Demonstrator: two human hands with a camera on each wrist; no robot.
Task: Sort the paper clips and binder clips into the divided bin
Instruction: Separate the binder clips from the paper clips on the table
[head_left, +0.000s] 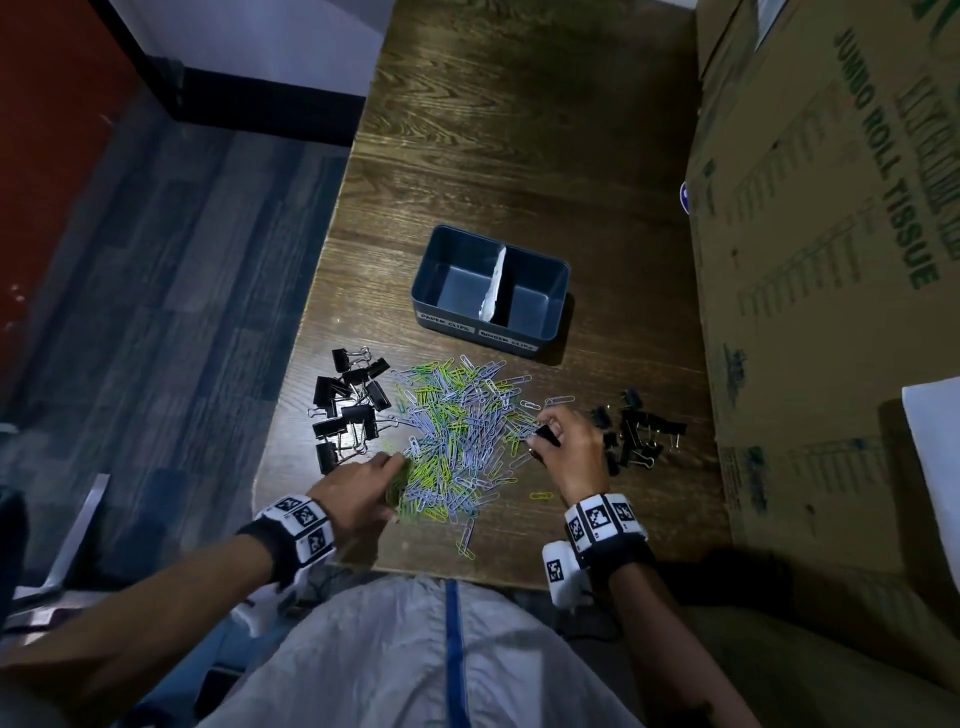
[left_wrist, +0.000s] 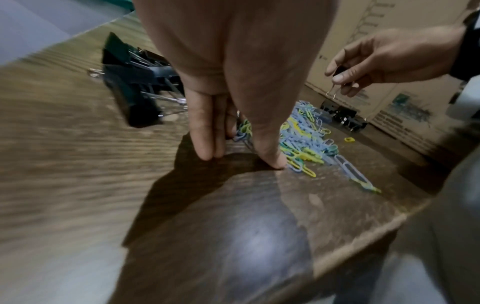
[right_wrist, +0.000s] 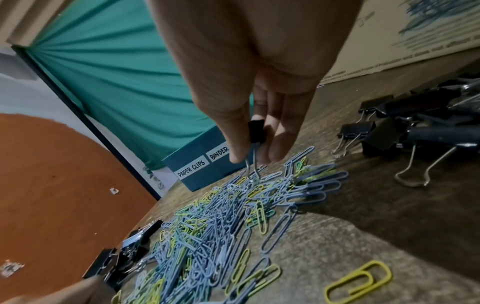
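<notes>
A blue divided bin labelled for paper clips and binder clips stands past the pile, both halves bare; its label also shows in the right wrist view. Blue and green paper clips lie heaped mid-table. Black binder clips sit in a left group and a right group. My right hand pinches one small black binder clip above the pile's right edge. My left hand points down at the pile's left edge, fingertips and thumb on the table, a few paper clips between them.
A large cardboard box walls the table's right side, close to the right binder clips. The wooden table stretches beyond the bin. Its left edge drops to the floor near the left binder clips. A lone yellow paper clip lies near me.
</notes>
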